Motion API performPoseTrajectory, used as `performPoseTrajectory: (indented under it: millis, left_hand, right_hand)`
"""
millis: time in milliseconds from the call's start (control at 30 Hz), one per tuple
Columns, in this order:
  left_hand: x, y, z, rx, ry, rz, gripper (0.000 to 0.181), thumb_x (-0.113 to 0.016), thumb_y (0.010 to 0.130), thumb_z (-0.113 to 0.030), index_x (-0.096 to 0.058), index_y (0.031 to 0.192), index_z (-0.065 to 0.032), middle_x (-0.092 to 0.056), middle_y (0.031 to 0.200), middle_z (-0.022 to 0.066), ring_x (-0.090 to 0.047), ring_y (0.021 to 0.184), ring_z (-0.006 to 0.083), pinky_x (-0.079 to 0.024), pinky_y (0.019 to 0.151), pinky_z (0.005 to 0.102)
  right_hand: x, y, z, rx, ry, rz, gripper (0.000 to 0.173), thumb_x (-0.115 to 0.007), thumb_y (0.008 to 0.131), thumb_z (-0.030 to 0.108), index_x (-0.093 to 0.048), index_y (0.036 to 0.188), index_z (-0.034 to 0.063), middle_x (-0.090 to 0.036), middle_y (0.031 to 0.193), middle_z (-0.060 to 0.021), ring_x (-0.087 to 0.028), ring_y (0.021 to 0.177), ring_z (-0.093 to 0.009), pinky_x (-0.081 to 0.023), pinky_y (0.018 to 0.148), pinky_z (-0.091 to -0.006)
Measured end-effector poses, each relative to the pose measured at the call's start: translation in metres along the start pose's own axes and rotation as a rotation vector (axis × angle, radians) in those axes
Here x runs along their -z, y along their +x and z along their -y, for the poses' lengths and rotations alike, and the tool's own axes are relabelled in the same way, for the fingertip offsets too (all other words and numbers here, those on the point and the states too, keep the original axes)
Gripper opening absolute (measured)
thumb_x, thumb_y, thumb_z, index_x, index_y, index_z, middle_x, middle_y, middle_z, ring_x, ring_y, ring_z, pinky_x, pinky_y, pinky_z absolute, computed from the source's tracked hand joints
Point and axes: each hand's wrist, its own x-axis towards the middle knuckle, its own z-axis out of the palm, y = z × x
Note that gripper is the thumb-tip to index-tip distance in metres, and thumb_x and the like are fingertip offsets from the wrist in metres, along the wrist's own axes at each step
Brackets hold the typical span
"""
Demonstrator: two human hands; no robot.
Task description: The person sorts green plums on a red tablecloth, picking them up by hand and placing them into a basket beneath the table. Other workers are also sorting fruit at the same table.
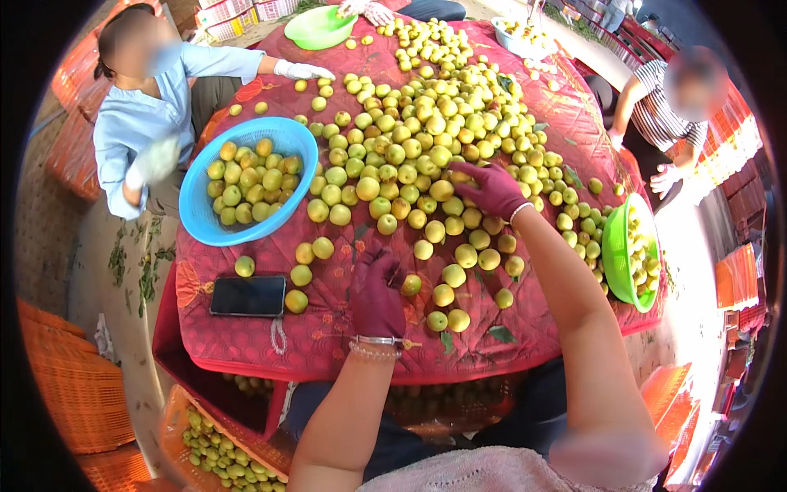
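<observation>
Yellow-green round fruits, some with brown patches, are heaped across a red quilted cloth. My right hand, in a maroon glove, reaches into the heap with its fingers spread over the fruits; whether it grips one cannot be told. My left hand, gloved alike, is above the cloth near the front edge, its fingers curled, beside a single fruit; its palm is hidden. At the left, a blue plastic basket holds fruits. A green plastic basket with fruits stands tilted at the right edge.
A smartphone lies front left. Co-workers sit left and right; another's gloved hands are at the far edge by a green basin. An orange crate of fruits stands low left. A further basket is at the back.
</observation>
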Motion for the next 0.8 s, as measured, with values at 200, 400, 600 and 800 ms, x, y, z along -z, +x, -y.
performPoseTrajectory:
  millis: [200, 400, 600, 800]
  left_hand:
    - [-0.006, 0.002, -0.019, 0.259, -0.452, -0.062, 0.023, -0.056, 0.089, -0.007, -0.057, 0.112, -0.0044, -0.058, 0.1, 0.0037, -0.059, 0.086, 0.0136, -0.05, 0.078, 0.0256]
    - [-0.001, 0.008, -0.016, 0.269, -0.453, -0.075, 0.017, -0.055, 0.091, -0.01, -0.059, 0.107, -0.0059, -0.061, 0.095, 0.0034, -0.06, 0.085, 0.0135, -0.051, 0.078, 0.027]
    - [0.007, 0.016, 0.022, 0.06, -0.141, 0.029, 0.024, -0.049, 0.091, 0.001, -0.059, 0.112, -0.0025, -0.056, 0.113, 0.006, -0.059, 0.091, 0.0157, -0.05, 0.082, 0.0276]
    - [-0.013, 0.007, 0.001, 0.091, -0.111, 0.0, 0.022, -0.054, 0.09, -0.009, -0.06, 0.111, -0.0039, -0.059, 0.104, 0.0036, -0.06, 0.089, 0.0126, -0.05, 0.076, 0.0251]
  right_hand:
    - [-0.026, -0.071, 0.011, 0.204, -0.089, -0.051, 0.045, -0.06, 0.089, 0.034, -0.052, 0.133, 0.0294, -0.043, 0.144, -0.0107, -0.036, 0.133, -0.039, -0.026, 0.112, -0.0533]
    - [-0.023, -0.123, 0.003, 0.121, 0.066, -0.298, 0.047, -0.067, 0.075, 0.008, -0.062, 0.12, 0.0185, -0.054, 0.133, -0.0131, -0.048, 0.123, -0.037, -0.044, 0.099, -0.0432]
    - [-0.035, -0.142, 0.075, 0.201, -0.072, -0.036, 0.05, -0.067, 0.07, 0.005, -0.06, 0.118, 0.0179, -0.061, 0.114, -0.0111, -0.063, 0.092, -0.033, -0.053, 0.073, -0.0425]
    - [-0.026, -0.139, 0.088, 0.071, -0.156, 0.136, 0.023, -0.065, 0.078, 0.019, -0.065, 0.101, 0.0191, -0.063, 0.09, -0.0121, -0.066, 0.08, -0.032, -0.053, 0.061, -0.0419]
